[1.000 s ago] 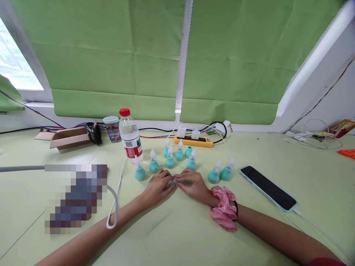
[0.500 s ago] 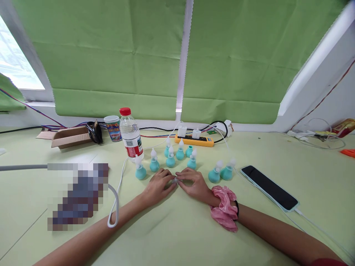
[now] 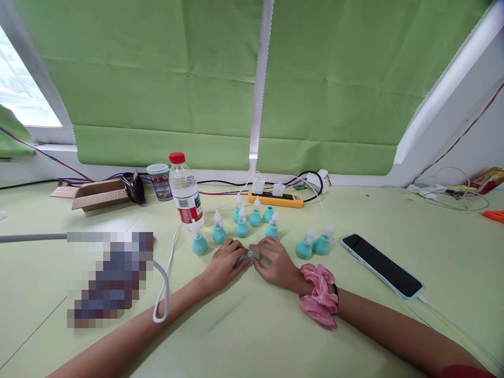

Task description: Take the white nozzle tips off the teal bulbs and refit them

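My left hand [image 3: 226, 264] and my right hand [image 3: 276, 264] meet low over the table, each pinching a small translucent plastic piece [image 3: 251, 255] from its own side. Fingers cover much of it, so its full shape is hidden. Just beyond stand several turquoise squeeze bulbs with clear pointed tips, such as the bulb [image 3: 199, 244] by the left hand and the bulb [image 3: 272, 229] behind the right one. One turquoise bulb [image 3: 269, 213] at the back has an open neck and no tip. Two tipped bulbs [image 3: 304, 248] stand right of my right hand.
A water bottle [image 3: 186, 194] with a red cap and a paper cup [image 3: 159, 182] stand back left, near an open cardboard box [image 3: 103, 196]. Behind the bulbs lies a yellow power strip [image 3: 275, 199]. A phone [image 3: 381, 265] on a cable rests at right. A white cord [image 3: 167, 289] loops by my left forearm.
The fingers of my right hand have shifted slightly around the translucent piece, and a little more of it shows. Both hands stay in the same place.
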The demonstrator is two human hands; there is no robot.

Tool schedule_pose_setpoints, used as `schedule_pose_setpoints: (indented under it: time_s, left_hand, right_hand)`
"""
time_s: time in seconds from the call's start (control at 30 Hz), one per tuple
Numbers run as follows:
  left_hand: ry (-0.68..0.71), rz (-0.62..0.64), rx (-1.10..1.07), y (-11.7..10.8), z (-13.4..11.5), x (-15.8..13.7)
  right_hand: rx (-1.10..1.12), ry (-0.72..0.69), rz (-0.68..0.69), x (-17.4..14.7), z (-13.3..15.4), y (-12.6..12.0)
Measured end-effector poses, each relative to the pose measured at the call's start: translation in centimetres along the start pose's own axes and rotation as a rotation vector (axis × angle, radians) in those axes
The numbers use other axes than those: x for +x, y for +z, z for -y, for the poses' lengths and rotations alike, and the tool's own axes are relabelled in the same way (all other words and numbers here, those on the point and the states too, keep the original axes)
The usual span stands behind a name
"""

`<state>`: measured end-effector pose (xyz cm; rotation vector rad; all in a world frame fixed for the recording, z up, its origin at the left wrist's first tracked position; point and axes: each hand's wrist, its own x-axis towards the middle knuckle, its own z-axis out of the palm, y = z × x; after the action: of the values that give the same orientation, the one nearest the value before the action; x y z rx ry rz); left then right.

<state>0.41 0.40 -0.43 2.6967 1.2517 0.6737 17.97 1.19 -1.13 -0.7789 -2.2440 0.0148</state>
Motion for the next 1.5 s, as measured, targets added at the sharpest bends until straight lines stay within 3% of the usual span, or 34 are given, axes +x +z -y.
schedule_pose_setpoints:
  time_s: [0.33, 0.5, 0.6, 0.67, 0.8, 0.93, 1.03, 1.17, 1.33, 1.5]
  left_hand:
    - [-0.005, 0.012, 0.008, 0.2, 0.3, 0.0]
    - [-0.026, 0.014, -0.032, -0.1, -0.1, 0.0]
    - [-0.038, -0.007, -0.028, -1.5, -0.1, 0.0]
    - [-0.031, 0.063, 0.020, -3.2, 0.0, 0.0]
    - [-0.051, 0.340, 0.082, -6.5, 0.2, -0.2]
    - [-0.067, 0.464, 0.159, -6.7, 0.3, -0.7]
    - [-0.053, 0.431, 0.148, -5.6, 0.8, -0.7]
    - [-0.026, 0.313, -0.046, -4.9, 1.0, -0.2]
    - [-0.036, 0.273, -0.132, -4.7, 0.3, -0.1]
    - [-0.076, 0.155, -0.101, -3.6, -0.2, -0.1]
  right_hand:
    - [0.127, -0.020, 0.029, -0.1, -0.2, 0.4]
    - [0.221, 0.053, 0.046, -0.2, -0.3, 0.3]
    - [0.247, 0.126, 0.036, -0.2, -0.3, 0.2]
    - [0.245, 0.134, 0.044, -0.2, -0.3, 0.1]
    - [0.229, 0.083, 0.076, -0.2, -0.3, 0.2]
    - [0.218, 0.039, 0.073, -0.2, -0.2, 0.3]
    - [0.228, 0.052, 0.063, -0.2, -0.2, 0.3]
    - [0.222, 0.113, 0.001, -0.2, -0.2, 0.2]
    - [0.224, 0.080, 0.115, -0.1, -0.3, 0.3]
    - [0.178, 0.055, 0.109, -0.1, -0.3, 0.4]
